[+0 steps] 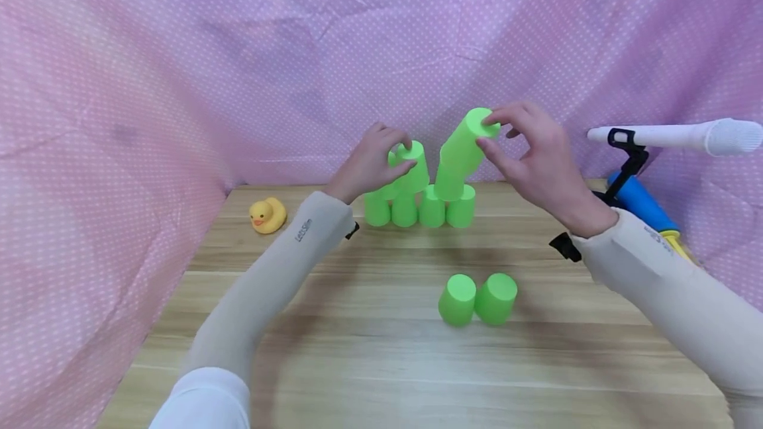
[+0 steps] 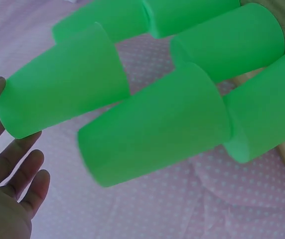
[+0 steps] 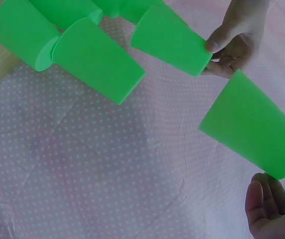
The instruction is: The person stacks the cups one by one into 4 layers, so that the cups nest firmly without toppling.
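Observation:
Green cups stand upside down in a stack at the back of the table. My left hand [image 1: 377, 159] pinches one cup [image 1: 414, 171] near its base with thumb and fingers, beside a second-level cup [image 2: 152, 130]. In the head view my right hand [image 1: 533, 151] grips another upside-down cup [image 1: 467, 144] by its base end. It is raised and tilted, overlapping the right second-level cup [image 1: 448, 184] there. The right wrist view has this raised cup [image 3: 254, 127] apart from the left hand's cup [image 3: 172, 42]. Below, several cups form the bottom row [image 1: 432, 209].
Two more upside-down green cups [image 1: 457, 302] stand side by side nearer the front. A yellow rubber duck [image 1: 268, 216] sits at the back left. On the right are a white microphone [image 1: 679, 136] on a black stand and a blue-and-yellow object [image 1: 646, 207]. Pink dotted cloth [image 1: 334, 51] hangs behind.

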`<state>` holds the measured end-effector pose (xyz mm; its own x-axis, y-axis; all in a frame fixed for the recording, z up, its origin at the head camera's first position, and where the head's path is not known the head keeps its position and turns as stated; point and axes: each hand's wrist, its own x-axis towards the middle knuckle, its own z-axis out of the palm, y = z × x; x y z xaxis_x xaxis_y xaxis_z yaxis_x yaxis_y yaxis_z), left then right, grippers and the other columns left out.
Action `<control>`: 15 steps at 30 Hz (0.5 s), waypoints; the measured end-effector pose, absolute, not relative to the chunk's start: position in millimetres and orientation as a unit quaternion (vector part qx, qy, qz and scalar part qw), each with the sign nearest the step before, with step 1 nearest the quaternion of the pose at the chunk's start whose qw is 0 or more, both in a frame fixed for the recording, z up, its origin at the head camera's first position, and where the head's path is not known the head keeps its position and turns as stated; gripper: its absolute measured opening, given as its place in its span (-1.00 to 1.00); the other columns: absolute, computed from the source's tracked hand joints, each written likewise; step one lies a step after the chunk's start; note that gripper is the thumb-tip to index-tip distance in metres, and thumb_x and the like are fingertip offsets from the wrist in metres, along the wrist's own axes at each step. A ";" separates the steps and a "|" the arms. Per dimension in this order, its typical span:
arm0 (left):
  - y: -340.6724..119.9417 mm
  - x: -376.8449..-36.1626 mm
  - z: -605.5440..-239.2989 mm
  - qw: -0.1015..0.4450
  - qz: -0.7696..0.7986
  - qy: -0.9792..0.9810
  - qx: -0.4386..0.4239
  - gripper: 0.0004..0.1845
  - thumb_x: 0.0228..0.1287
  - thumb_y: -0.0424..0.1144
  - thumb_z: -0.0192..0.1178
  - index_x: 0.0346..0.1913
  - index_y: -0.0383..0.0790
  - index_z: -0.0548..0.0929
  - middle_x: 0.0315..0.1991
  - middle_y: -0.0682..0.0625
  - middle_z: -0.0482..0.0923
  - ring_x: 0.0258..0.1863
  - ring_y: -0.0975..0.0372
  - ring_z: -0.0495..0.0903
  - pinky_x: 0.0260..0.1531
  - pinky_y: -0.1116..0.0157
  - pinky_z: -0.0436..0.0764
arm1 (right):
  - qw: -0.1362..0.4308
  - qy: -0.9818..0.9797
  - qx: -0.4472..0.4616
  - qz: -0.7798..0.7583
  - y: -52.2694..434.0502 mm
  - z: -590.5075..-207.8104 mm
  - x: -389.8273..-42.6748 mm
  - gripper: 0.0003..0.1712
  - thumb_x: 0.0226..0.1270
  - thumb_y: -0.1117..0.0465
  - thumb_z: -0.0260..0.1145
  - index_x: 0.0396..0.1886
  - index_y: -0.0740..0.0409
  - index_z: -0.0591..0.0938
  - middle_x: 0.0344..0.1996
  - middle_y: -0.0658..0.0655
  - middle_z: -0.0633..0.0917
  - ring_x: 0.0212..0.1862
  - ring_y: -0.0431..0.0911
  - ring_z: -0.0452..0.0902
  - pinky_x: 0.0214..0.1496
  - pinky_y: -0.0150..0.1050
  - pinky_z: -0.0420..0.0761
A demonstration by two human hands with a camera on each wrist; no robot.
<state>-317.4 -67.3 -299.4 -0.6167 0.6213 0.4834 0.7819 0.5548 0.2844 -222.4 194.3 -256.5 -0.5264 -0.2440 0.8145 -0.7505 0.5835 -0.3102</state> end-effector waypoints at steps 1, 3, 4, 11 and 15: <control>-64.7 -320.5 -300.9 0.161 -0.239 -0.870 -0.400 -0.75 0.17 -0.13 0.32 -0.18 -0.15 0.55 -0.14 0.05 0.58 -0.09 0.18 0.36 -0.09 0.26 0.38 | 0.375 -0.808 0.301 0.340 194.5 -256.5 -223.9 -0.70 0.08 0.34 0.43 -0.15 0.26 0.63 -0.18 0.15 0.63 -0.14 -0.03 0.48 -0.15 -0.28 0.42; -60.0 -325.9 -304.2 0.150 -0.236 -0.876 -0.394 -0.75 0.17 -0.12 0.32 -0.17 -0.14 0.55 -0.15 0.07 0.58 -0.10 0.18 0.35 -0.11 0.26 0.38 | 0.374 -0.810 0.292 0.346 194.8 -256.9 -227.5 -0.70 0.10 0.33 0.42 -0.14 0.26 0.62 -0.19 0.16 0.62 -0.15 -0.04 0.48 -0.15 -0.26 0.43; -58.1 -328.1 -305.9 0.146 -0.235 -0.877 -0.392 -0.75 0.17 -0.12 0.32 -0.17 -0.13 0.55 -0.15 0.08 0.57 -0.11 0.19 0.35 -0.12 0.27 0.38 | 0.373 -0.810 0.288 0.348 195.3 -257.0 -229.2 -0.71 0.11 0.32 0.42 -0.14 0.26 0.62 -0.19 0.15 0.62 -0.15 -0.04 0.48 -0.15 -0.25 0.43; -50.6 -335.7 -313.1 0.115 -0.224 -0.893 -0.372 -0.74 0.17 -0.10 0.32 -0.15 -0.12 0.56 -0.26 0.09 0.49 -0.20 0.20 0.33 -0.25 0.30 0.41 | 0.364 -0.816 0.271 0.359 195.1 -255.7 -243.9 -0.71 0.18 0.24 0.40 -0.11 0.23 0.63 -0.18 0.11 0.63 -0.16 -0.09 0.47 -0.14 -0.24 0.47; -47.7 -338.4 -315.3 0.093 -0.214 -0.903 -0.361 -0.74 0.17 -0.10 0.32 -0.15 -0.12 0.58 -0.25 0.08 0.51 -0.19 0.20 0.34 -0.23 0.29 0.41 | 0.350 -0.814 0.280 0.369 193.4 -257.9 -254.1 -0.72 0.19 0.25 0.39 -0.12 0.25 0.62 -0.19 0.10 0.62 -0.16 -0.11 0.48 -0.14 -0.27 0.49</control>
<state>-338.4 -47.7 -315.3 -0.7222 0.6114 0.3234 0.6916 0.6477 0.3198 -254.1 193.4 -257.9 -0.5979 -0.1969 0.7770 -0.7142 0.5711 -0.4048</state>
